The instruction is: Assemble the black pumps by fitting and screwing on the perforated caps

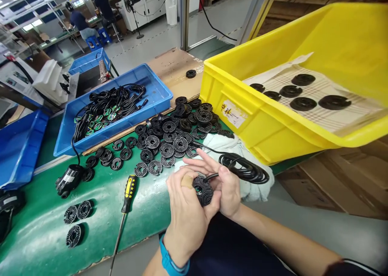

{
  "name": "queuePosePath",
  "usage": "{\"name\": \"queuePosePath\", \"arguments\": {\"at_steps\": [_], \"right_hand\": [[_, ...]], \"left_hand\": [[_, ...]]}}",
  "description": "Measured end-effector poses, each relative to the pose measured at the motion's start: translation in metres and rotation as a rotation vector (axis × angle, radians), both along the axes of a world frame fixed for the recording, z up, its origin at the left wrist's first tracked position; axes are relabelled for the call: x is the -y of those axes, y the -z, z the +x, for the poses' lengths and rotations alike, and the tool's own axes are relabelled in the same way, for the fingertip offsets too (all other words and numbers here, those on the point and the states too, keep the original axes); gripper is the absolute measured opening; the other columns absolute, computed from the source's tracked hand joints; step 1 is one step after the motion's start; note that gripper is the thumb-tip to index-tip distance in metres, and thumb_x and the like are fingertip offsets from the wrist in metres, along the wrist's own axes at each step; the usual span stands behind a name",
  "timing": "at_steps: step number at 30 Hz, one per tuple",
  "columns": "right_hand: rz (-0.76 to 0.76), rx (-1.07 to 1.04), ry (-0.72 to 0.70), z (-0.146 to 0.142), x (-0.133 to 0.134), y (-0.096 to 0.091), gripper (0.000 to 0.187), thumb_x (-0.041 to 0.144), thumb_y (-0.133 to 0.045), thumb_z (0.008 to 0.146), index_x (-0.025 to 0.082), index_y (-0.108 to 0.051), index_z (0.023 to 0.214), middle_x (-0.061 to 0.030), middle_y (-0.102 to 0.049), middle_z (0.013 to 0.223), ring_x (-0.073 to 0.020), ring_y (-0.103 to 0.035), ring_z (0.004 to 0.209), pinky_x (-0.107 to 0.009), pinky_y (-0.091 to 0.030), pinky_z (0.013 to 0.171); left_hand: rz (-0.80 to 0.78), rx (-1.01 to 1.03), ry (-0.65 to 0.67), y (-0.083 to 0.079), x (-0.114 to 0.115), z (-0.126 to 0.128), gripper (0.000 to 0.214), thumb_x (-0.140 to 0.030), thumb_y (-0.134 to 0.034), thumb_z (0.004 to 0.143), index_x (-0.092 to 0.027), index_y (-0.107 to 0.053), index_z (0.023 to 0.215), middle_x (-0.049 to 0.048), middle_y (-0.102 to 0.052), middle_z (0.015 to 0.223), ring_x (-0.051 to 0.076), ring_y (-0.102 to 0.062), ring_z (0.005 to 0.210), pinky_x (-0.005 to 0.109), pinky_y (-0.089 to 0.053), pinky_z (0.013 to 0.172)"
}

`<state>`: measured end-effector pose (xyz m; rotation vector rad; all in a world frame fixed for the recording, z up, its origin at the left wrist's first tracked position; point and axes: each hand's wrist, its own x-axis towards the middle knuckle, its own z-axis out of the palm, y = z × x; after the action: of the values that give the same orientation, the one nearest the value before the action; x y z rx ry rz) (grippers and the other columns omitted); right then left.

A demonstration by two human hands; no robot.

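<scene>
My left hand [186,205], with a blue band at the wrist and a tan wrap on one finger, grips a round black grooved plastic disc [206,196]. My right hand [229,191] is closed on the disc's other side, by the black cable that comes out of it. A bit of green shows in the disc's centre hole. Beyond the right hand, a coiled black cable [247,170] lies over a pale cloth [262,192]. A heap of similar black discs [169,140] lies just past my hands. To the left rests a screwdriver [129,193] with a yellow and black handle.
A blue tray [163,92] holds black cables and green circuit boards. On the right stands a yellow bin [242,122] with several discs on paper. A black cylindrical device [70,180] and three separate discs [74,234] lie at left. Two people sit in the background.
</scene>
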<state>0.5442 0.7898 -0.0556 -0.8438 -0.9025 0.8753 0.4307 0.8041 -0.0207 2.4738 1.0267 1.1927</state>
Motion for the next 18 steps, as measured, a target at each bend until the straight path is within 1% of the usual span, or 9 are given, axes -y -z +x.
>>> {"name": "queuePosePath", "arguments": {"at_steps": [2, 3, 5, 7, 10, 12, 14, 16, 18], "right_hand": [[-0.067, -0.087, 0.009, -0.005, -0.002, 0.003, 0.056, 0.052, -0.028, 0.106, 0.023, -0.057, 0.145, -0.0099, -0.079, 0.114, -0.0284, -0.077, 0.1, -0.052, -0.06, 0.095], [-0.098, -0.117, 0.026, -0.007, -0.004, 0.004, 0.057, 0.053, -0.03, 0.105, 0.022, -0.058, 0.144, -0.0097, -0.08, 0.106, -0.0284, -0.077, 0.094, -0.051, -0.061, 0.091], [-0.131, -0.145, 0.083, -0.01, -0.005, 0.006, 0.058, 0.055, -0.033, 0.104, 0.021, -0.059, 0.143, -0.0085, -0.08, 0.089, -0.0275, -0.075, 0.081, -0.048, -0.061, 0.079], [-0.136, -0.137, 0.151, -0.013, -0.006, 0.007, 0.06, 0.056, -0.035, 0.103, 0.019, -0.06, 0.143, -0.008, -0.077, 0.079, -0.027, -0.071, 0.072, -0.047, -0.059, 0.071], [-0.137, -0.097, 0.178, -0.016, -0.006, 0.006, 0.065, 0.059, -0.035, 0.103, 0.015, -0.059, 0.144, -0.0092, -0.075, 0.075, -0.0292, -0.071, 0.073, -0.05, -0.057, 0.072], [-0.125, -0.107, 0.158, -0.017, -0.007, 0.006, 0.067, 0.06, -0.032, 0.103, 0.015, -0.057, 0.145, -0.0092, -0.074, 0.073, -0.0302, -0.071, 0.07, -0.051, -0.057, 0.066], [-0.113, -0.146, 0.143, -0.017, -0.008, 0.005, 0.064, 0.058, -0.03, 0.103, 0.017, -0.055, 0.146, -0.0089, -0.073, 0.071, -0.0303, -0.07, 0.065, -0.051, -0.056, 0.059], [-0.108, -0.189, 0.143, -0.017, -0.01, 0.006, 0.06, 0.055, -0.03, 0.104, 0.019, -0.054, 0.145, -0.0092, -0.074, 0.071, -0.0306, -0.07, 0.063, -0.051, -0.055, 0.056], [-0.114, -0.21, 0.146, -0.016, -0.011, 0.007, 0.057, 0.054, -0.031, 0.104, 0.021, -0.055, 0.143, -0.0099, -0.074, 0.07, -0.0312, -0.07, 0.063, -0.051, -0.054, 0.055]], "left_hand": [[0.072, -0.05, -0.062, -0.001, 0.001, 0.001, 0.037, -0.035, -0.059, 0.1, -0.012, -0.048, 0.126, 0.016, -0.06, 0.113, 0.026, -0.06, 0.105, 0.042, -0.052, 0.088], [0.092, -0.067, -0.071, -0.002, 0.001, 0.001, 0.037, -0.036, -0.058, 0.1, -0.011, -0.048, 0.125, 0.0161, -0.06, 0.112, 0.026, -0.06, 0.102, 0.04, -0.051, 0.086], [0.094, -0.079, -0.049, -0.005, 0.0, 0.001, 0.036, -0.037, -0.055, 0.101, -0.011, -0.049, 0.125, 0.0155, -0.06, 0.111, 0.025, -0.059, 0.099, 0.039, -0.05, 0.083], [0.046, -0.052, -0.004, -0.009, -0.001, -0.001, 0.036, -0.04, -0.053, 0.102, -0.012, -0.049, 0.124, 0.0137, -0.06, 0.109, 0.024, -0.058, 0.099, 0.038, -0.05, 0.084], [-0.071, 0.108, 0.028, -0.015, -0.006, -0.009, 0.038, -0.051, -0.053, 0.101, -0.018, -0.05, 0.12, 0.0095, -0.056, 0.107, 0.023, -0.057, 0.1, 0.037, -0.051, 0.086], [-0.124, 0.29, -0.021, -0.018, -0.01, -0.018, 0.039, -0.055, -0.053, 0.1, -0.02, -0.052, 0.117, 0.008, -0.054, 0.107, 0.022, -0.056, 0.101, 0.036, -0.051, 0.087], [-0.139, 0.451, -0.1, -0.018, -0.014, -0.029, 0.037, -0.054, -0.053, 0.1, -0.021, -0.054, 0.118, 0.0073, -0.053, 0.107, 0.022, -0.056, 0.103, 0.035, -0.049, 0.089], [-0.155, 0.509, -0.143, -0.012, -0.014, -0.039, 0.034, -0.048, -0.056, 0.1, -0.021, -0.055, 0.121, 0.0071, -0.054, 0.107, 0.021, -0.057, 0.104, 0.034, -0.049, 0.091], [-0.195, 0.47, -0.14, -0.002, -0.01, -0.045, 0.033, -0.043, -0.058, 0.099, -0.022, -0.055, 0.124, 0.0078, -0.056, 0.11, 0.021, -0.058, 0.106, 0.034, -0.051, 0.093]]}}
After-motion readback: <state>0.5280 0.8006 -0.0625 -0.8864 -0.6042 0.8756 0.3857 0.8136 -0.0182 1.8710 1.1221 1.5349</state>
